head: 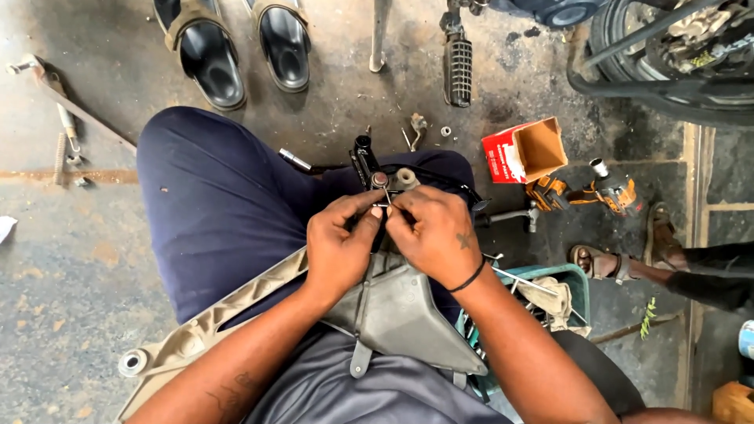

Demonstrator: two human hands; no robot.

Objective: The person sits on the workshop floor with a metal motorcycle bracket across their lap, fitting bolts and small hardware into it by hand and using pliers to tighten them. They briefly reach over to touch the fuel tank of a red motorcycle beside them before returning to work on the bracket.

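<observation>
Both hands pinched on small pin at black bracket (367,161) on lap: left hand (339,239), right hand (430,232). Pin looks partly fitted, not seated. Grey metal frame (393,310) under wrists.

Light: even, soft daylight, moderately bright; no glare. Shadows: faint and diffuse, darkest under the sandals (236,47) and the wheel (667,55) at the top. Focus: sharp at centre across both hands; slight softness on the concrete floor (71,259) at far left. Distortion: wide-angle bending toward the corners
</observation>
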